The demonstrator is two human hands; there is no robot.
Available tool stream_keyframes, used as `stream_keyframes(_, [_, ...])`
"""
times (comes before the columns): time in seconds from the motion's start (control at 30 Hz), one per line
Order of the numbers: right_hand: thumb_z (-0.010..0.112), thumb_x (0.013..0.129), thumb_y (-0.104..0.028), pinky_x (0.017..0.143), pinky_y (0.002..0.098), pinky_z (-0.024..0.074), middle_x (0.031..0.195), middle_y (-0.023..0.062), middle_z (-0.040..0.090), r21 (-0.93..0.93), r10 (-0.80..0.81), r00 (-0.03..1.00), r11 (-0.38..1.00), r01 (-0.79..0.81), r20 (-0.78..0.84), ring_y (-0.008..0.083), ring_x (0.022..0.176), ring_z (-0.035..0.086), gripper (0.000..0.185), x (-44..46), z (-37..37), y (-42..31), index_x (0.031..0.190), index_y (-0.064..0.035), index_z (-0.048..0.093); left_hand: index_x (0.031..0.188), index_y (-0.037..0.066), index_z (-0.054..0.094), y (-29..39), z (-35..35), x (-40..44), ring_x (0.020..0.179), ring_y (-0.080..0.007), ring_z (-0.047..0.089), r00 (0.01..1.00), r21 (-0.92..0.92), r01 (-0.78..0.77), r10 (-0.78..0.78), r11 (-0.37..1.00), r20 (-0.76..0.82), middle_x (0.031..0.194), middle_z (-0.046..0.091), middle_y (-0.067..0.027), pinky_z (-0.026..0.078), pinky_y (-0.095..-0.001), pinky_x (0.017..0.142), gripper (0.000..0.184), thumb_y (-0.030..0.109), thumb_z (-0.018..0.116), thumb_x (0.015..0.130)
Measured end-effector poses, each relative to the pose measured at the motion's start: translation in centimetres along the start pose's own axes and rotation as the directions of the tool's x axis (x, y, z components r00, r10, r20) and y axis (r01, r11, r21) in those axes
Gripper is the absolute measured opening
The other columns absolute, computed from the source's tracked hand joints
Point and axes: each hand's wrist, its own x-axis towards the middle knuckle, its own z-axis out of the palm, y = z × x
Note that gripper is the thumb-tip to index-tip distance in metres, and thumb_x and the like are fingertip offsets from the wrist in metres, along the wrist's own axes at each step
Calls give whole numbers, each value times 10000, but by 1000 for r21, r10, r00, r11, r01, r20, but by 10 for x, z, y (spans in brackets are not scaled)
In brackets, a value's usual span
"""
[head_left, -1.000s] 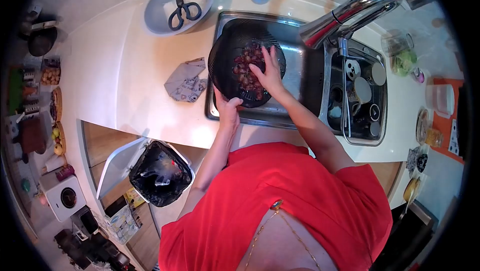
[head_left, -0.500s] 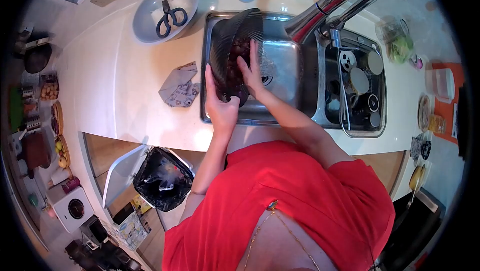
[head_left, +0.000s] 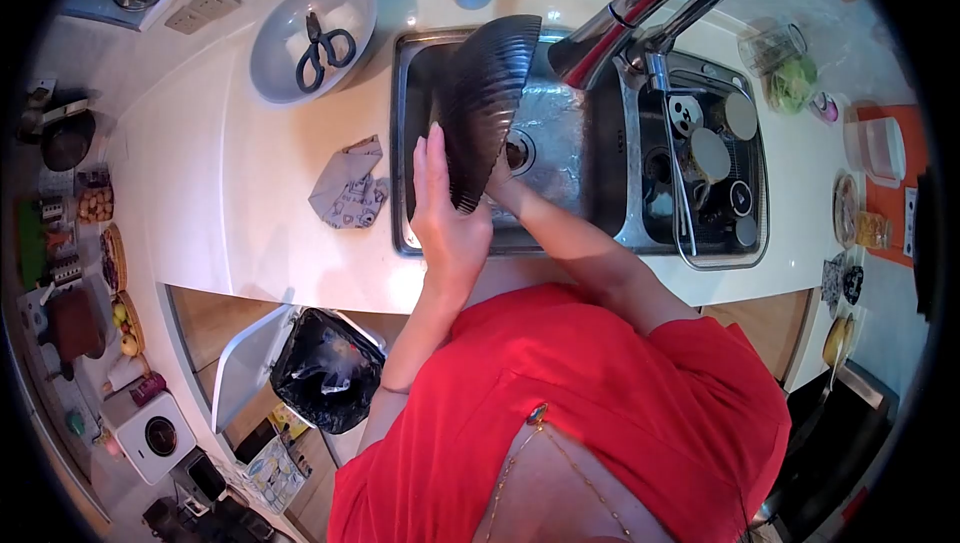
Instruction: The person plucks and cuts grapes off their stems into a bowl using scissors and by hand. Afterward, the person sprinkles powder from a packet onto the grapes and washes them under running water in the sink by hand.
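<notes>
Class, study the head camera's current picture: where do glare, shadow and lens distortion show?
Head view: the wide lens bows the counter's far edge and leaves black corners. Head view: bright highlights streak the chrome faucet and the sink's wet floor. Head view: the sink's left side, beside the tilted bowl, falls dark.

This was a kitchen: a stainless-steel sink [head_left: 560, 113] with a curved chrome faucet [head_left: 640, 13] was set into a glossy white countertop [head_left: 270, 233], beside a black wire rack of cups [head_left: 715, 168].
</notes>
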Motion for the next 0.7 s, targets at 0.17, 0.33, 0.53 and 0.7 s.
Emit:
stream_keyframes(0.17, [411,939,-153,951,321,413,1184,80,498,302,128,992,945,-123,2,191,1093,487,304,-2,-25,71,1220,-43,444,1323,26,371,-2,5,1,1128,-281,512,999,21,-40,40,999,8,1264,477,-192,416,-309,915,749,-118,604,626])
stream_keyframes(0.33, [419,934,-175,1009,343,337,1306,130,413,-172,7,996,985,8,89,240,1185,421,380,-2,-18,9,1281,-22,390,1345,27,330,-18,15,3,1137,-243,499,999,-42,17,-15,999,51,1280,467,-168,416,-296,912,783,-128,579,619])
stream_keyframes(0.53, [536,838,-404,1011,566,195,1416,220,225,-981,13,991,142,-133,-133,468,1270,225,495,11,-43,-14,1258,-147,483,1381,127,218,-119,54,-1,1046,-325,536,858,-694,476,-459,540,231,1257,431,-164,529,-363,784,898,-158,440,559])
stream_keyframes(0.7, [578,794,-247,935,453,375,1039,124,626,-893,28,991,437,107,132,398,1055,512,251,31,-77,-31,989,-109,656,1302,192,305,-155,83,-28,877,-336,568,509,-711,698,-638,-88,578,1072,488,-142,569,-433,485,787,-101,415,580])
